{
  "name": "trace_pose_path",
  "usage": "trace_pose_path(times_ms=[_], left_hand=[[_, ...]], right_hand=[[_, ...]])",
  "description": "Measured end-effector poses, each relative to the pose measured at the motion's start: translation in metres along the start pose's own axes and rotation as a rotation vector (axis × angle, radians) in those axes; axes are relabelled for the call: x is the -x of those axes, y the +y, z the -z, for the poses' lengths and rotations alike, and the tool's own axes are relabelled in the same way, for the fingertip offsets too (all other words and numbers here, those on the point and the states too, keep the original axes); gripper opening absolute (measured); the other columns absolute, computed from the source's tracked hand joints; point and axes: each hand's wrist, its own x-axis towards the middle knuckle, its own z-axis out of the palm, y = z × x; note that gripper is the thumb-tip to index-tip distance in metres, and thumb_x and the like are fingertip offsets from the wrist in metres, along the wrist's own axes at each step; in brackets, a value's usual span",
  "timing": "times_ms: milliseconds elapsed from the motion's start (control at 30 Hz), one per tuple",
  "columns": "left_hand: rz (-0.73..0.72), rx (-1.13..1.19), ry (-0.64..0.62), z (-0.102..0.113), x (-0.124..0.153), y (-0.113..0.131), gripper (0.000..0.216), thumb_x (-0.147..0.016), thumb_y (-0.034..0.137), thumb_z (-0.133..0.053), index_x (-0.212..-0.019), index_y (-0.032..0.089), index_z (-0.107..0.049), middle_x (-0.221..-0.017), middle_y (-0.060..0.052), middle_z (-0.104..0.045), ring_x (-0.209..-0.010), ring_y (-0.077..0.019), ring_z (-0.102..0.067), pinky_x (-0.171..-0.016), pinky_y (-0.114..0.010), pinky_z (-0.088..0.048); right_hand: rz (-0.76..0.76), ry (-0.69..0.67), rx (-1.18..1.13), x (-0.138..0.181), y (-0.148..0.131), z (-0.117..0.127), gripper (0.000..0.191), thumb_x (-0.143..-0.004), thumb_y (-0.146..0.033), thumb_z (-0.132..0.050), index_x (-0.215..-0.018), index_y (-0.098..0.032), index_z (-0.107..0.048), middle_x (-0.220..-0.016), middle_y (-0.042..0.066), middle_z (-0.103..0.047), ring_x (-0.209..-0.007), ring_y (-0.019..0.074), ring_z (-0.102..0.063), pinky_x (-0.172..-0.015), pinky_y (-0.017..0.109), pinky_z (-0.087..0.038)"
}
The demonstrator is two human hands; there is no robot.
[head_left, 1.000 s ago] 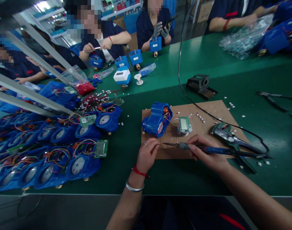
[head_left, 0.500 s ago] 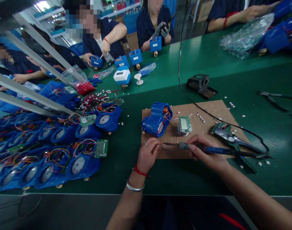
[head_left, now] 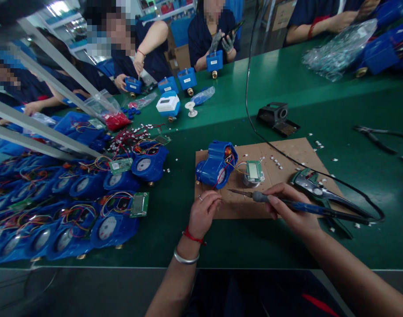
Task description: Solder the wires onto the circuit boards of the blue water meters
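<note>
My left hand [head_left: 203,212] is closed in a pinch at the near side of a blue water meter [head_left: 212,168], on a thin red wire [head_left: 220,177] that runs from it. In my right hand [head_left: 292,209] is a soldering iron [head_left: 259,197], its tip pointing left and a little apart from my left fingertips. Colored wires join the meter to a green circuit board with a display [head_left: 254,171], which rests just right of it. Meter and board both lie on a sheet of brown cardboard [head_left: 234,209].
Wire strippers [head_left: 315,189] lie on the cardboard's right edge, under the iron's black cable. Beyond stands a black soldering iron holder [head_left: 278,119]; pliers [head_left: 375,134] lie far right. Rows of blue meters [head_left: 65,237] fill the left. Co-workers [head_left: 142,53] sit across the green table [head_left: 221,114].
My right hand has moved the soldering iron slightly right and up, its tip drawing away from my left fingertips. My left hand has stayed nearly still. Across the table, a co-worker's raised hand has shifted.
</note>
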Motion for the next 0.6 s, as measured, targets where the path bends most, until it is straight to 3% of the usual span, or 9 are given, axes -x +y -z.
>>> trace_pose_path(times_ms=[367,600], left_hand=[[-0.028,-0.162,-0.038,-0.0054,0.0022,0.0001,0.012,-0.093,0.018,-0.051,-0.095,0.018,-0.063,-0.09,-0.006,-0.067,-0.086,-0.0188,-0.064,-0.077,-0.034,-0.053],[-0.064,-0.137,-0.001,-0.0039,0.004,-0.0016,0.02,-0.093,0.013,-0.049,-0.101,0.018,-0.066,-0.098,-0.008,-0.067,-0.093,-0.0189,-0.063,-0.081,-0.035,-0.054]], right_hand=[[0.018,-0.022,-0.007,0.0003,-0.0031,-0.001,0.011,-0.092,-0.03,-0.058,-0.097,-0.02,-0.057,-0.066,-0.001,-0.06,-0.049,0.0101,-0.054,-0.045,0.022,-0.042],[0.032,-0.043,0.031,0.001,0.0004,0.0012,0.01,-0.093,-0.03,-0.056,-0.097,-0.021,-0.057,-0.065,-0.001,-0.06,-0.049,0.0102,-0.055,-0.046,0.023,-0.043]])
